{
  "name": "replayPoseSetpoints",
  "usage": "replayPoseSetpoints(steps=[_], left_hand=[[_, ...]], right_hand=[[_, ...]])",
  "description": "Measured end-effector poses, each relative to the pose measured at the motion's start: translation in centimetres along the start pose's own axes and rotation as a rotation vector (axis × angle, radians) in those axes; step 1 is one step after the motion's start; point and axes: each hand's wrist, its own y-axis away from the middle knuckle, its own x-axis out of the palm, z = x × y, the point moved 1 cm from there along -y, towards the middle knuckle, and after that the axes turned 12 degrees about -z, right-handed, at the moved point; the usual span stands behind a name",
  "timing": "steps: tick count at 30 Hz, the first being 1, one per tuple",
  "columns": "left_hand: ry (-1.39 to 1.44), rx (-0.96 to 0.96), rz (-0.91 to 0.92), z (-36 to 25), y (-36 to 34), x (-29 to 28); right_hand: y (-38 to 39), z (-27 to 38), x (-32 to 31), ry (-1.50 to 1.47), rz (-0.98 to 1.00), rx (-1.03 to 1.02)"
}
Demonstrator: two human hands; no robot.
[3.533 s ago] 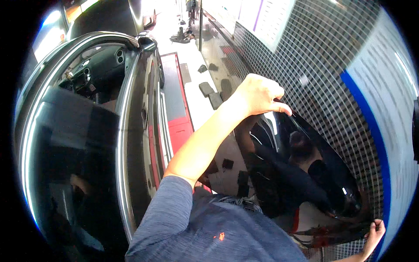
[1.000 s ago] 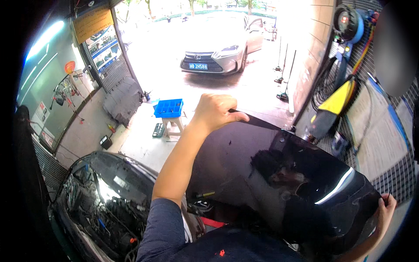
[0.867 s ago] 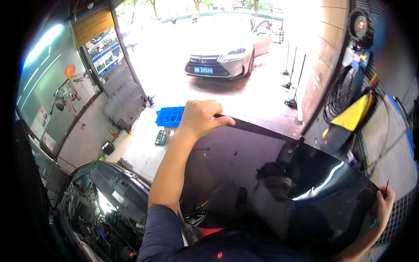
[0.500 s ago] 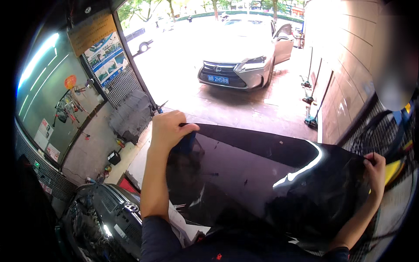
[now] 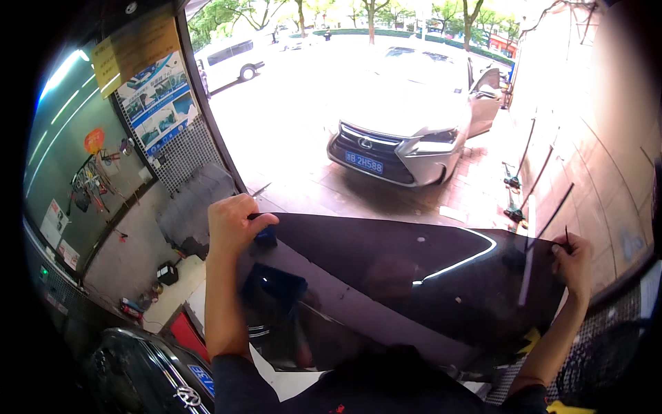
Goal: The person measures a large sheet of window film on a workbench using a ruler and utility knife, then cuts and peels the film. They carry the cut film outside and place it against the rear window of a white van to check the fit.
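A large, dark, see-through sheet of tinted film [image 5: 393, 255] is stretched between my two hands in front of my body. My left hand [image 5: 233, 219] pinches its upper left corner, thumb laid along the top edge. At the upper right corner, my right hand [image 5: 576, 265] grips the film between thumb and fingers. A thin dark tip rises above those fingers; I cannot tell whether it is film or something else. A bright curved reflection runs across the sheet. Through its left part shows a dark blue, block-like thing [image 5: 276, 284]. The sheet's lower edge is partly hidden by my body.
The front of a black car [image 5: 162, 366] is at lower left. Outside stands a silver SUV [image 5: 396, 148] with a door open. Floor jacks [image 5: 514, 214] with long handles line the right wall. A small black box [image 5: 167, 273] sits on a ledge at left.
The view has shifted, so the SUV appears lower and further right. Both hands still hold the film, which now looks more see-through, with more of the surface beneath showing.
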Motion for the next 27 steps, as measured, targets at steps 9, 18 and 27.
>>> replayPoseSetpoints(steps=[9, 18, 27], left_hand=[[-0.102, -0.042, 0.003, 17.3, -5.9, 19.4], [-0.331, -0.093, 0.021, 36.0, -12.6, 32.0], [-0.456, -0.153, -0.014, 60.2, -12.8, 43.0]], right_hand=[[-22.8, 0.5, 26.0, -0.157, 0.138, -0.048], [-46.6, 9.1, 55.6, -0.203, 0.242, -0.256], [-58.9, 20.2, 87.0, -0.221, 0.445, -0.204]])
